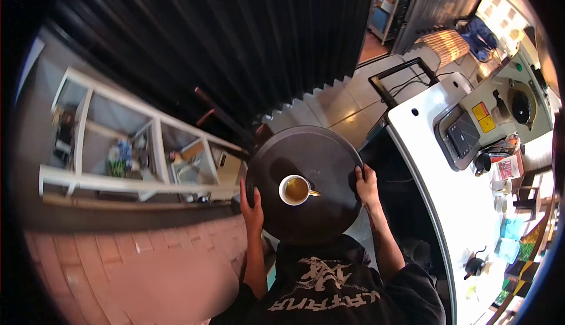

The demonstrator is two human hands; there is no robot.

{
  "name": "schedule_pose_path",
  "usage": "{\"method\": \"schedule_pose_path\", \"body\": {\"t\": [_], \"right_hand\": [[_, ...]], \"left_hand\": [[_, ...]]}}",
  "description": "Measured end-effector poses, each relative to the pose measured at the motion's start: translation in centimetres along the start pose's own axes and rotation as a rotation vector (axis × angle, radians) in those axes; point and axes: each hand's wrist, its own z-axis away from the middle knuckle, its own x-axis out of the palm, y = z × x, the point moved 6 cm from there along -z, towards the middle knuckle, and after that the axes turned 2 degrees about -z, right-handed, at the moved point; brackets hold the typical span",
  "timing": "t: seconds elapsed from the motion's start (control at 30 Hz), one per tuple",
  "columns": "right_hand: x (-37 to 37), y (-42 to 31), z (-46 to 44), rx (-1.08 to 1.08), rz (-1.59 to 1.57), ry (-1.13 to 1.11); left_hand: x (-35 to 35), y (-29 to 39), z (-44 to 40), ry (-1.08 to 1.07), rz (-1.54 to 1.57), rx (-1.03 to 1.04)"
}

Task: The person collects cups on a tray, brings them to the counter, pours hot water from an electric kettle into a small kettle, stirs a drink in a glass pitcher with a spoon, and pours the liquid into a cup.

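Black tray [332, 163] — one, two hands [252, 212] [366, 187] gripping, one cup [282, 191] aboard

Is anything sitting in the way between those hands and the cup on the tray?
Nothing visible does: the cup stands alone near the middle of the tray, with only bare surface between it and the left hand and right hand at opposite edges.

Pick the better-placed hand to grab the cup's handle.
Probably the right hand: the handle of the cup points toward it. The left hand is on the cup's opposite side. Both hold the tray.
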Motion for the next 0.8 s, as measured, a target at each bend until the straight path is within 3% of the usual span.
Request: {"method": "schedule_pose_path", "body": {"t": [0.07,0.23,0.37,0.43,0.5,0.8], "right_hand": [[0.5,-1.3,-2.4,0.131,-0.057,-0.011],[1.7,-1.3,-9.4,0.094,-0.068,0.194],[2.9,-4.7,-12.0,0.14,-0.206,0.403],[3.2,-6.8,-13.9,0.125,-0.234,0.404],[3.3,-9.3,-14.6,0.348,-0.19,0.375],[3.6,-5.9,-25.1,0.276,-0.23,0.635]], "left_hand": [[2.3,-0.6,-4.8,-0.028,-0.006,0.016],[8.6,-0.6,-16.6,-0.191,-0.024,-0.009],[13.1,3.4,-25.4,-0.361,-0.015,0.083],[15.6,4.1,-29.4,-0.395,0.046,0.178],[18.1,4.9,-32.5,-0.495,-0.03,0.08],[32.2,8.0,-43.6,-0.612,-0.083,0.217]]}}
